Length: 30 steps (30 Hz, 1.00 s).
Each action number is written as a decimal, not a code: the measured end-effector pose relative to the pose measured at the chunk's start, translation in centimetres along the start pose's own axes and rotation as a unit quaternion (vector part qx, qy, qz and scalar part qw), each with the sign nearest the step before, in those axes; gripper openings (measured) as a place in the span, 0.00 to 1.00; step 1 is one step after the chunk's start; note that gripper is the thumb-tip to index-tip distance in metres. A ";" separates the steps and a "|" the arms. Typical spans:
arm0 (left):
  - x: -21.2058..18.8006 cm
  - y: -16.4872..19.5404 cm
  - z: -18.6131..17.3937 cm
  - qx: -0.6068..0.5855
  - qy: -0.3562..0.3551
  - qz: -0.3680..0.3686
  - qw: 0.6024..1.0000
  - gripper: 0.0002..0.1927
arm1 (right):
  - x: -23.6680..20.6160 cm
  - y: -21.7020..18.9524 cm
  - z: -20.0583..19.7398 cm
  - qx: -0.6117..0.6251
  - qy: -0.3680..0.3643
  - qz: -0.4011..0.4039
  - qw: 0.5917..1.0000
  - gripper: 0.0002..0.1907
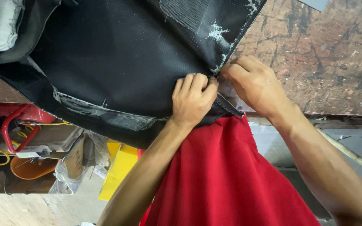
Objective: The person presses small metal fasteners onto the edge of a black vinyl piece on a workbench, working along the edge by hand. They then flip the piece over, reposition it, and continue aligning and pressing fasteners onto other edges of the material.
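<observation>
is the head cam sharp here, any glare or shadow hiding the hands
Head view: evenly lit, no glare; the left hand and right hand are sharp, pinching the black fabric's corner on the worn wooden table. The fabric is dark, with little detail beyond its white marks. The clutter below the table, lower left, looks slightly soft.

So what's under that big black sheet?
The black sheet lies on a scratched wooden workbench, bare to its right. Both hands pinch its corner. Whatever the sheet covers is hidden.
</observation>
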<state>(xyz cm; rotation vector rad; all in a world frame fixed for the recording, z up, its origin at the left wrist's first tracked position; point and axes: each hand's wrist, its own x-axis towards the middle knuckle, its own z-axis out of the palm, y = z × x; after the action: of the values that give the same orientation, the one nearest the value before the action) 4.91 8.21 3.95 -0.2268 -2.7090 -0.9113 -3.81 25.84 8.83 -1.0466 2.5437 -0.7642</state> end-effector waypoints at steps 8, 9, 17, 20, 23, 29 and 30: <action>0.0 -0.1 0.0 -0.013 -0.011 -0.015 1.000 0.03 | -0.3 0.0 0.2 -0.032 -0.002 -0.009 0.999 0.13; 0.0 -0.1 0.0 -0.016 -0.014 -0.015 1.000 0.03 | -0.3 0.0 0.2 -0.030 -0.001 -0.006 1.000 0.12; 0.0 -0.4 -0.4 -0.037 -0.033 -0.013 0.999 0.06 | -0.7 0.1 0.8 -0.030 0.020 -0.011 0.999 0.11; 0.0 -0.3 -0.5 -0.051 -0.037 -0.022 0.998 0.06 | -0.9 0.3 0.7 -0.025 0.021 -0.005 0.999 0.12; -0.1 -0.3 -0.7 -0.061 -0.055 -0.044 0.996 0.08 | -1.2 0.2 0.6 0.033 0.040 0.047 0.998 0.09; -0.4 -0.3 -0.7 -0.076 -0.042 -0.058 0.995 0.09 | -1.3 -0.5 0.8 0.049 0.063 0.073 0.994 0.07; -0.4 -0.4 -0.7 -0.076 -0.041 -0.056 0.995 0.09 | -1.2 -0.6 0.9 0.042 0.063 0.058 0.995 0.07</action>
<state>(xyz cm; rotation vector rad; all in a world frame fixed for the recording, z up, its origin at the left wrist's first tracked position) 5.37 7.46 4.17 -0.1462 -2.7536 -1.1670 -2.20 26.00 8.51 -0.8418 2.6239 -0.9233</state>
